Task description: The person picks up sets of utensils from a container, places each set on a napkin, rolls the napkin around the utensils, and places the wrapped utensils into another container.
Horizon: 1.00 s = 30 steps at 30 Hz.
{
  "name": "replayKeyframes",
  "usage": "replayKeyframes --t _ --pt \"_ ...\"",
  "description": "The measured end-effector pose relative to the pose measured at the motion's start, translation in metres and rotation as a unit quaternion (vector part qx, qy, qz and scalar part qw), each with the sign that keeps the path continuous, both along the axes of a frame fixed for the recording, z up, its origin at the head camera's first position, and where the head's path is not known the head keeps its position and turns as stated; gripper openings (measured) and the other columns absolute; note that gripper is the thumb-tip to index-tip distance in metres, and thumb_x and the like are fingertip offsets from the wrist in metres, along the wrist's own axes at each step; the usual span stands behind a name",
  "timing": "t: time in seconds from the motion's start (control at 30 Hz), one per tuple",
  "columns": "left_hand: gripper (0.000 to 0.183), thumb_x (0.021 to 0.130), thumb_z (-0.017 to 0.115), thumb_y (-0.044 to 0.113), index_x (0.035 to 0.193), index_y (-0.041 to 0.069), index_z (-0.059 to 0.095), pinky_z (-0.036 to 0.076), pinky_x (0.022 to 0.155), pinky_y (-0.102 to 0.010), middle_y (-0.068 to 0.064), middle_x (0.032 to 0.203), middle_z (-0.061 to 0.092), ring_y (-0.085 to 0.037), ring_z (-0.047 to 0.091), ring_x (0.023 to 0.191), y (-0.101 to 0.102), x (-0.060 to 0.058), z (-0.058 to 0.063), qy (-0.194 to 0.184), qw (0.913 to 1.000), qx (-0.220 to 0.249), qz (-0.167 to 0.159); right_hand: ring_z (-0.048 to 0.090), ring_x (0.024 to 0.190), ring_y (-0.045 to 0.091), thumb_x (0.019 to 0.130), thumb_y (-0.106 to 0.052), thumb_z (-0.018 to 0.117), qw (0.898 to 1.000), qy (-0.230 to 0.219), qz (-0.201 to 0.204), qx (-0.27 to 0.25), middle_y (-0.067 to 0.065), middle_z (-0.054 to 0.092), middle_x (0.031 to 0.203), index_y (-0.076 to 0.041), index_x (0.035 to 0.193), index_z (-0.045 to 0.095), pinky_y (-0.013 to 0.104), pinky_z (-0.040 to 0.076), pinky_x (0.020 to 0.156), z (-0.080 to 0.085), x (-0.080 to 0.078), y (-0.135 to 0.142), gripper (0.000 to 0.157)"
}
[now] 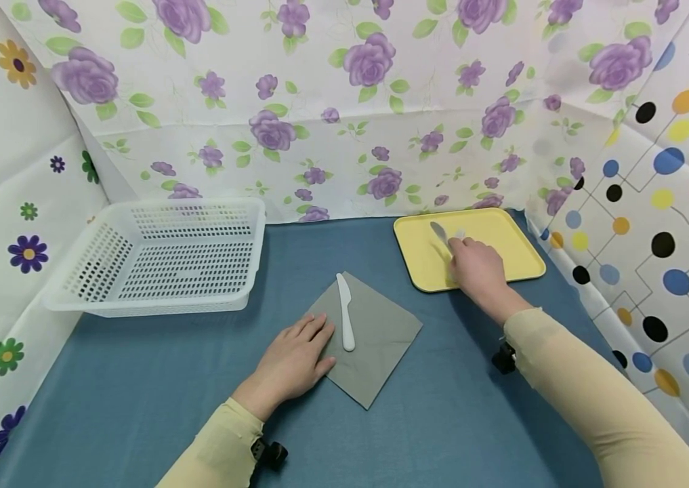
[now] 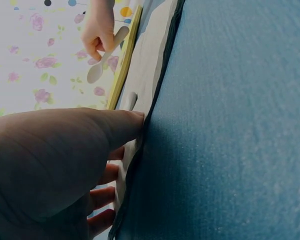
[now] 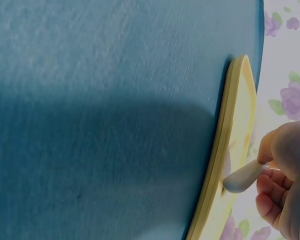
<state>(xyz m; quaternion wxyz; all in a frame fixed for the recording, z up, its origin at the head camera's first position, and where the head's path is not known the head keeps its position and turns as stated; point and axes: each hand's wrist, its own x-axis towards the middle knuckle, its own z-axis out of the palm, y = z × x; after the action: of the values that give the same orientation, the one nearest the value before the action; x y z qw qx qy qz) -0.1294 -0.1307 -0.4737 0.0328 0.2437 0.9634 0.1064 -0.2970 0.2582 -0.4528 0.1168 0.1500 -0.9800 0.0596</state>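
My right hand [image 1: 479, 270] pinches a white spoon [image 2: 95, 73] over the yellow tray [image 1: 517, 261]; its bowl points away to the back left in the head view. The spoon's handle end [image 3: 244, 177] shows below the fingers in the right wrist view. A folded grey napkin [image 1: 381, 325] lies diamond-wise on the table, and a white knife [image 1: 345, 318] rests on it, blade toward the back. With fingers spread, my left hand [image 1: 295, 356] rests on the napkin's left edge, beside the knife. Whether anything else lies on the tray under the right hand is hard to tell.
A white perforated basket [image 1: 246, 298] stands at the back left of the blue-covered table [image 1: 442, 420]. Flowered sheeting [image 1: 332, 169] hangs along the back, and dotted sheeting [image 1: 637, 271] closes the right side, near the tray.
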Motion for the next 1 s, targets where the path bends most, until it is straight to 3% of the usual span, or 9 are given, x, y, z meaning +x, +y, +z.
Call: replayKeyframes --t 1.0 --pt "0.062 0.111 0.07 0.034 0.163 0.003 0.054 0.039 0.125 -0.061 -0.022 0.169 0.047 -0.043 0.041 0.158 -0.001 0.0 0.0 0.007 0.9999 0.012 -0.006 0.065 0.068 0.032 0.102 -0.003 0.067 0.999 0.004 0.029 -0.019 0.02 0.071 0.095 0.003 0.142 0.068 0.048 0.056 0.056 0.005 0.026 -0.043 0.041"
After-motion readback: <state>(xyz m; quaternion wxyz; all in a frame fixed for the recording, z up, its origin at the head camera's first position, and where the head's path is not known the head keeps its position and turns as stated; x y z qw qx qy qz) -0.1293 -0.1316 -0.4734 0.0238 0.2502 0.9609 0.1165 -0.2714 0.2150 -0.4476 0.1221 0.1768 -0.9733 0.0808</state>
